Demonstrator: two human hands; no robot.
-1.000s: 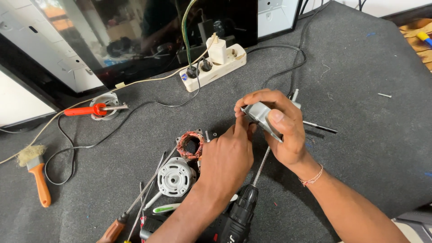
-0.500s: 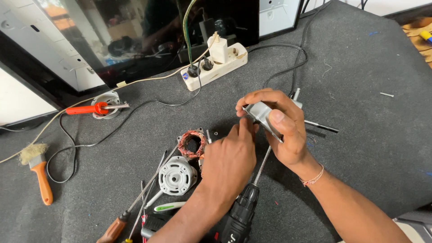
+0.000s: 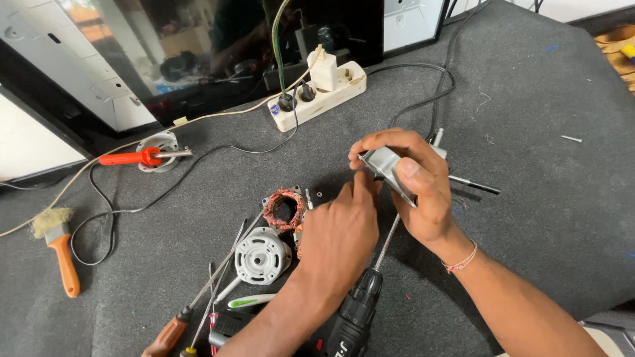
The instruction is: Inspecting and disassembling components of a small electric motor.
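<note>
Metal bracket (image 3: 387,173), a small grey folded plate, is the piece in hand; in the head view, my only one, it sits just right of centre in the frame, lifted off the dark grey table (image 3: 542,198). I read its long axis as running from upper left to lower right, tilted, with the upper-left end pointing toward the white power strip (image 3: 317,96) and the lower-right end tucked under my thumb. My right hand (image 3: 417,192) is closed around it, thumb across the face and fingers curled over the top edge. My left hand (image 3: 340,231) is nearly closed too, its fingertips pinched against the bracket's lower-left edge; whether they hold something tiny there I cannot tell, since the back of the hand hides it.

As I judge it, the main risk is a slip: the grip is by edges only, and any small part dropped here would land among the clutter below, the copper-wound stator (image 3: 284,208), the white motor housing (image 3: 262,254) and the loose screwdrivers (image 3: 218,281), where it would be hard to find. The plate's thin edge could also nick a fingertip if it twists. The cordless drill (image 3: 354,317) lies right under my left forearm with its long bit (image 3: 389,241) aimed up toward the hands, so a dropped wrist could knock it. Farther off at left, the orange soldering iron (image 3: 135,157) rests in its stand, with the brush (image 3: 58,248) below it.
</note>
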